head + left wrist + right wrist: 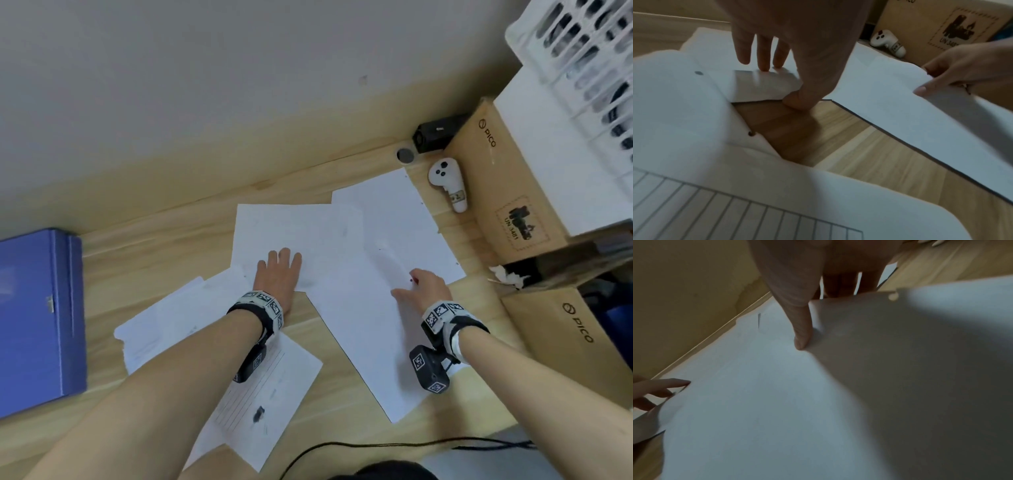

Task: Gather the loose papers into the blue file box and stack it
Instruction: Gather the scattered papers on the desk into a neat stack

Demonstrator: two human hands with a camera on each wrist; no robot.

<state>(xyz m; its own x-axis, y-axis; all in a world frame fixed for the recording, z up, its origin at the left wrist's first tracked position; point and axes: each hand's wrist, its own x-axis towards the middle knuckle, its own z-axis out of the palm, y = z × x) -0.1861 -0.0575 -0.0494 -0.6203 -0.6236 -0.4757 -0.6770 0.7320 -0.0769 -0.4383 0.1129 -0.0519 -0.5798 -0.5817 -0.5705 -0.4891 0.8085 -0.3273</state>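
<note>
The blue file box point(37, 318) lies closed at the table's left edge. Several white sheets are scattered over the wooden table point(154, 246). My left hand point(281, 263) rests flat with straight fingers point(764, 65) on a middle sheet point(301, 233), its thumb at that sheet's near edge. My right hand point(409, 284) pinches the edge of a long sheet point(359, 325); the thumb point(801, 337) lies on top and the fingers are behind the lifted paper. A lined sheet point(263, 394) lies under my left forearm, and more sheets point(171, 318) lie beside the box.
Two cardboard boxes point(513, 192) point(575, 335) stand along the right side. A white controller point(445, 185) and a black device point(435, 133) lie by the far one. A white basket point(582, 51) sits at the back right. A black cable point(376, 445) runs along the table's front edge.
</note>
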